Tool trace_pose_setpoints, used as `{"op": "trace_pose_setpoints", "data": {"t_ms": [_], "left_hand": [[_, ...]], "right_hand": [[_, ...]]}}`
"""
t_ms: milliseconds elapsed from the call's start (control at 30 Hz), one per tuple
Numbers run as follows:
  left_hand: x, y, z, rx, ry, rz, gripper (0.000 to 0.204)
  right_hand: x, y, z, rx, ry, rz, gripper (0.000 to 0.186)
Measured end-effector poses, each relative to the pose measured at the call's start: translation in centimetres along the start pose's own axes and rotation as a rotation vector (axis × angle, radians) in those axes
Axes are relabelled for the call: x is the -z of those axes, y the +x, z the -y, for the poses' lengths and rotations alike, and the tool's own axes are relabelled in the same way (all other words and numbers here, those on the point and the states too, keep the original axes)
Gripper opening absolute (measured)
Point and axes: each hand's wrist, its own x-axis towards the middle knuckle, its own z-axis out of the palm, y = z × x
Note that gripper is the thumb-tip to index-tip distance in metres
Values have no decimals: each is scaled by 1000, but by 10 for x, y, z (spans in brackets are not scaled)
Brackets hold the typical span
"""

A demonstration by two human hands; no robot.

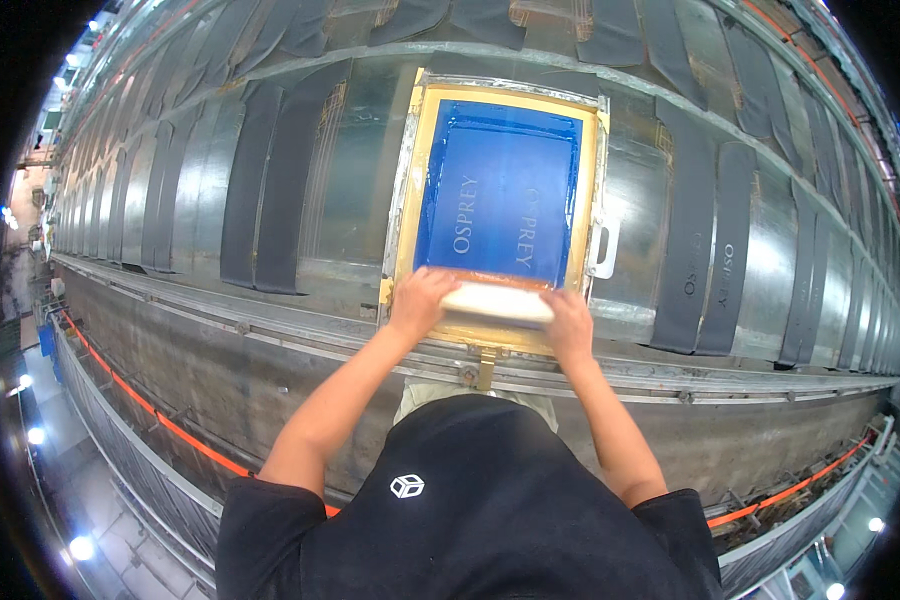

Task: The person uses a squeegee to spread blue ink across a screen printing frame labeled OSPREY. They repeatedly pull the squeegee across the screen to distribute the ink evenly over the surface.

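Observation:
A printing screen point(406, 200) lies on the long metal table in front of me, its mesh point(500, 180) blue inside a yellowish border, with pale lettering on it. Across the near part of the mesh is a squeegee point(497, 302) with a white grip, slightly blurred. My left hand point(422, 302) is closed on its left end. At the opposite end, the fingers of my right hand point(569, 325) wrap round it. An orange-brown band point(480, 279) shows along the squeegee's far side. The blade's lower edge is hidden.
Dark fabric strips point(242, 195) lie in pairs across the table on both sides, some point(726, 255) with lettering. A white handle point(603, 250) juts from the screen's right side. A metal rail point(270, 333) and an orange cable point(185, 432) run along the near side.

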Motion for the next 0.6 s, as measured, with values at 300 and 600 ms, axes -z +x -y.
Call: {"op": "trace_pose_setpoints", "data": {"t_ms": [300,600], "left_hand": [[19,-15,-24,-18,-100,39,37],[19,-54,-19,51,-185,83,52]], "right_hand": [[49,87,-73,-322,292,-346,42],[26,145,-69,-302,302,-530,21]]}}
